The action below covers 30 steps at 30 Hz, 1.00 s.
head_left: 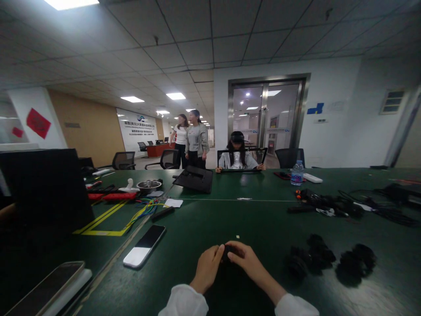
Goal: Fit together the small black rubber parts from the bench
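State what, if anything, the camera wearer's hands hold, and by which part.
The left hand and right hand hold a small dark object between them, from either side; it is mostly hidden, so which part cannot be told.

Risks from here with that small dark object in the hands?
The small dark object, mostly hidden between the left hand and right hand, might slip and drop. The small pale piece on the green table just beyond them could get brushed aside.
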Motion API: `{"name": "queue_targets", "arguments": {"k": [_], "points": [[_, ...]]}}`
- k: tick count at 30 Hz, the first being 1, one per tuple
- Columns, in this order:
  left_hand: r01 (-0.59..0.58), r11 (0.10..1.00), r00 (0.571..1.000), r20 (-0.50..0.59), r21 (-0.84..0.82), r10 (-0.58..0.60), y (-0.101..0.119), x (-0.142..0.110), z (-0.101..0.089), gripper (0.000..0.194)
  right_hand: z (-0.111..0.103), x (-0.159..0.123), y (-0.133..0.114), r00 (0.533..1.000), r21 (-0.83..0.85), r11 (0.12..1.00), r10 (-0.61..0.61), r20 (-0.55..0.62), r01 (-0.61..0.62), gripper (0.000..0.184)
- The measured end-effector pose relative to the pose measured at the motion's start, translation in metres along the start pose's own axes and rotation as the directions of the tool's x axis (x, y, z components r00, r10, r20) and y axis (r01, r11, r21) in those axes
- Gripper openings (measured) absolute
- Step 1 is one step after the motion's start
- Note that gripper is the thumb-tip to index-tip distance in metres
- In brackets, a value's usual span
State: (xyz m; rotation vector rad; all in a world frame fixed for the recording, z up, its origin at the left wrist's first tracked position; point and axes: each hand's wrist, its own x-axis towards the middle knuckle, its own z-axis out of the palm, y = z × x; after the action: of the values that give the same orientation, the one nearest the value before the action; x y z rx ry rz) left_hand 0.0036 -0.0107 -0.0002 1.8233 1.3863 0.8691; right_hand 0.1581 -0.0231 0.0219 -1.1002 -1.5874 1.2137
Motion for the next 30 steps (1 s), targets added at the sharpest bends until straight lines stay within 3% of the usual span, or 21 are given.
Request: {"name": "queue_targets", "arguments": {"k": [4, 8, 12, 18, 24, 30], "points": [[-0.117, 0.989, 0.993, -0.009, -0.091, 0.117, -0.001, -0.003, -0.001, 0.035, 0.000, 0.001, 0.001, 0.998, 0.070, 0.997, 0.027, -0.062, -0.022, 0.040], [-0.227, 0.965, 0.974, -0.013, -0.134, 0.227, -0.001, -0.004, -0.002, 0.046, 0.000, 0.003, 0.006, 0.996, 0.117, 0.993, 0.023, -0.088, -0.013, 0.038], [-0.313, 0.941, 0.949, -0.018, -0.125, 0.314, 0.002, -0.005, -0.004, 0.045, -0.001, 0.005, 0.013, 0.996, 0.132, 0.991, 0.015, -0.083, -0.004, 0.037], [-0.257, 0.959, 0.966, -0.033, -0.116, 0.255, 0.004, -0.006, -0.006, 0.038, -0.001, 0.002, 0.005, 0.997, 0.126, 0.991, 0.047, -0.066, -0.038, 0.037], [-0.257, 0.961, 0.966, -0.027, -0.104, 0.256, 0.001, -0.003, -0.004, 0.036, 0.000, 0.002, 0.002, 0.995, 0.109, 0.992, 0.065, -0.077, -0.056, 0.044], [-0.261, 0.959, 0.965, -0.024, -0.111, 0.260, -0.002, -0.001, -0.003, 0.034, -0.001, 0.002, 0.003, 0.997, 0.117, 0.992, 0.054, -0.064, -0.046, 0.040]]}}
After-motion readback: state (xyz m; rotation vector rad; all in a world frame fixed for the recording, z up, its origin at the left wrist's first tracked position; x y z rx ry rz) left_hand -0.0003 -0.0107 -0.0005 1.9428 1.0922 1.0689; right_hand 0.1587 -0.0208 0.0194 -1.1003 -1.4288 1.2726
